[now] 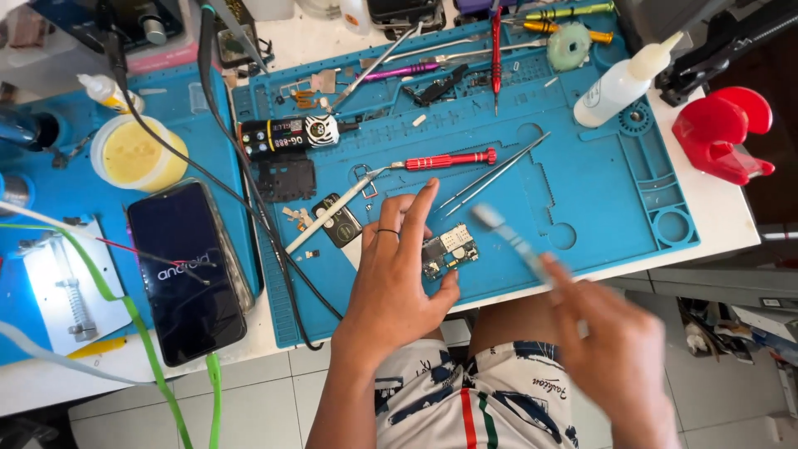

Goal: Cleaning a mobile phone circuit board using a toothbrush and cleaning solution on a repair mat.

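Left hand [397, 278] fingers pressing circuit board [450, 253], partly covered, blurred right hand [619, 349] pinching indistinct tool [509, 239]

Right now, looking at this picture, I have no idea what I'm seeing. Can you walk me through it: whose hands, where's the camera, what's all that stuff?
There is one picture, taken by a camera worn on a person's head, looking down at their own two bare hands over a workbench.

The left hand rests on a blue work mat, fingers touching a small circuit board. The right hand is blurred and holds a thin, pale-tipped tool; I cannot tell what kind.

On the mat lie a red-handled screwdriver, tweezers, more tools along the top edge, and a white squeeze bottle. To the left are a lit smartphone with a cable plugged in and a round tub of yellowish paste.
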